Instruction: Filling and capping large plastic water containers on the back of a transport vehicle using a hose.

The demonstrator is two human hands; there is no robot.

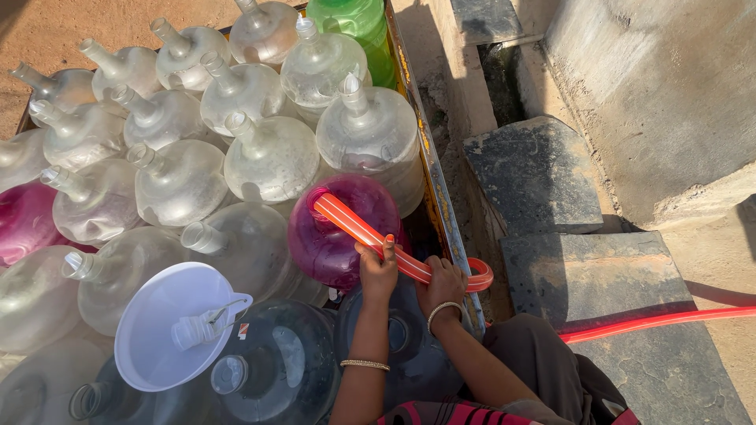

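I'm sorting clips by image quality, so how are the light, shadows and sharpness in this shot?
Head view: hard sunlight from overhead, bright glare on the clear jugs and the white funnel; dark shadow falls over the near dark jugs and the stone slabs; both hands, left hand and right hand, and the orange hose are sharp; edges bend slightly from the wide lens.

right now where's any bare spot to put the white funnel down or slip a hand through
Bare room lies outside the cart: the dark stone slabs right of its yellow rail, and the sandy ground top left. Inside, the clear jugs sit packed neck to shoulder, with the funnel resting on them. Both hands, left hand and right hand, grip the orange hose by the magenta jug.
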